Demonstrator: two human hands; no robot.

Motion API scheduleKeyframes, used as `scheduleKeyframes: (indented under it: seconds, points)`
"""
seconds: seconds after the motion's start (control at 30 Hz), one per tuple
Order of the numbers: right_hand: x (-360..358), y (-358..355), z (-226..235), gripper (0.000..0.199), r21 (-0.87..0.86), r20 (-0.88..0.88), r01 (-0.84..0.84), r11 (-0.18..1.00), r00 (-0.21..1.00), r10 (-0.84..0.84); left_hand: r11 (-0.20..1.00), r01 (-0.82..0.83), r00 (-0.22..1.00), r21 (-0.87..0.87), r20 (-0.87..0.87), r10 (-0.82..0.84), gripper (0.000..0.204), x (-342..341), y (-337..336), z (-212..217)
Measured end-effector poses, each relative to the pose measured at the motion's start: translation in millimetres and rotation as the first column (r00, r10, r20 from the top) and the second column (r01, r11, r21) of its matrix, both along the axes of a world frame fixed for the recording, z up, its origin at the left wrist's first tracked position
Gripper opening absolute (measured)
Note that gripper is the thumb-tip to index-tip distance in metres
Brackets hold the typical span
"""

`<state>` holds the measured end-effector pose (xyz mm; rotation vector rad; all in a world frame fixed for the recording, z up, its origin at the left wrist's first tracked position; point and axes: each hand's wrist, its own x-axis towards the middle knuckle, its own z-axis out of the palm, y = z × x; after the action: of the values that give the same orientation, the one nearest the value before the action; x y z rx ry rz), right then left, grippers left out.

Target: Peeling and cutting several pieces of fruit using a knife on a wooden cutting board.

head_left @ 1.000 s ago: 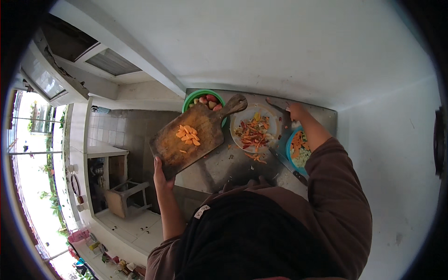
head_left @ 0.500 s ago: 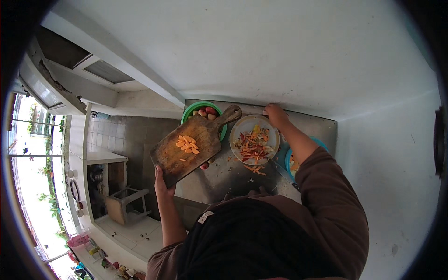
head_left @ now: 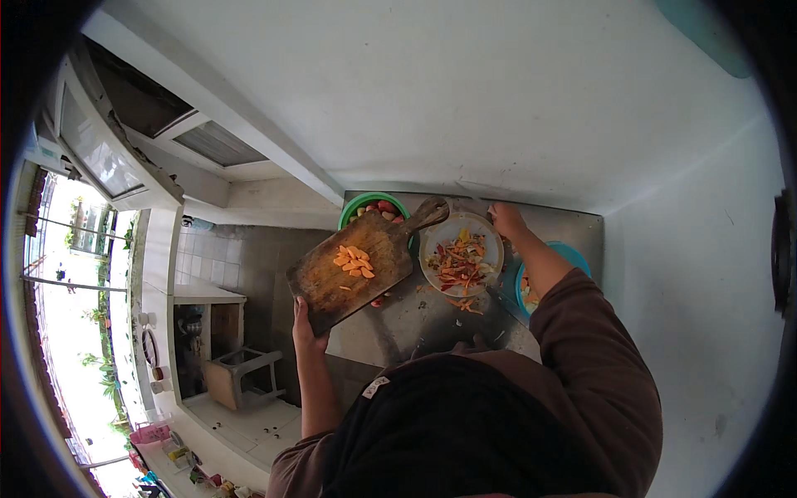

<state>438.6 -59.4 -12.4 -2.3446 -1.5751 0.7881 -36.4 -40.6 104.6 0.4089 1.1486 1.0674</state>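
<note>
My left hand grips the near left corner of a worn wooden cutting board, which is tilted off the counter. Several orange slices lie on the board, and its handle points to the far right. Beyond the plate's right rim, my right hand is closed near the wall; a thin pale streak shows by its fingertips, too faint to name. A round pale plate holds orange, red and yellowish peelings. Under the board's far edge, a green basin with reddish and pale round produce is partly hidden.
A blue bowl with orange pieces stands right of the plate, partly behind my right forearm. Loose peelings lie on the metal counter. White walls close it in at the back and right. A stool stands at left.
The whole view has shifted, so everything sits slightly lower and farther right. The knife seen beside the blue bowl is no longer visible there. My left hand still holds the board.
</note>
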Motion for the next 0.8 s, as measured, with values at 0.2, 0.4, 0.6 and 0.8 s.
scheduleKeyframes:
  seconds: [0.2, 0.4, 0.6, 0.8]
  points:
    - [37, -11, -38, 0.014, 0.163, 0.061, 0.01, 0.987, 0.998, -0.02, 0.999, 0.004, 1.0, 0.041, 0.009, -0.004, 0.038, 5, -18, 15]
    - [14, 1, -46, 0.013, -0.076, 0.215, -0.223, 0.972, 0.948, 0.234, 0.992, -0.02, 0.999, 0.123, 0.028, 0.017, 0.04, -32, -55, 14]
    - [32, 6, -55, 0.021, -0.235, 0.105, -0.189, 0.953, 0.97, 0.218, 0.987, -0.123, 0.992, 0.103, -0.003, 0.124, 0.041, -41, -83, 17]
    - [21, -61, 79, 0.019, -0.169, -0.231, -0.145, 0.975, 0.967, 0.103, 0.99, -0.12, 0.993, 0.072, -0.002, 0.12, 0.043, -36, -90, 11]
